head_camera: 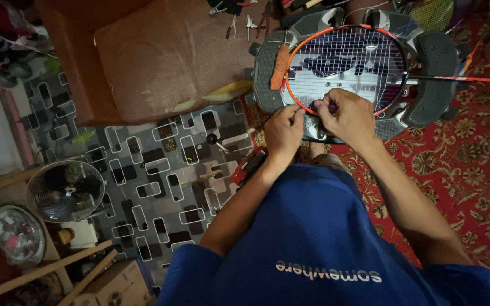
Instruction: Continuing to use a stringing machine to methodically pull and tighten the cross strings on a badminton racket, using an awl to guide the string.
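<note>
A grey stringing machine [432, 62] stood on the red patterned carpet [460, 164], clamping an orange racket [313, 38] flat. At the frame's near edge, the left hand [283, 131] and right hand [348, 116] sat side by side, fingers pinched together on a string [312, 109].

1. Both hands [319, 122] crowd the racket's [344, 65] near rim; no gap between them.
2. Stringing machine's clamp pads [435, 76] flank the frame left and right.
3. Open strings beyond the hands.
4. Brown cushion [165, 56] blocks left; pliers [245, 25] lie beyond.
</note>
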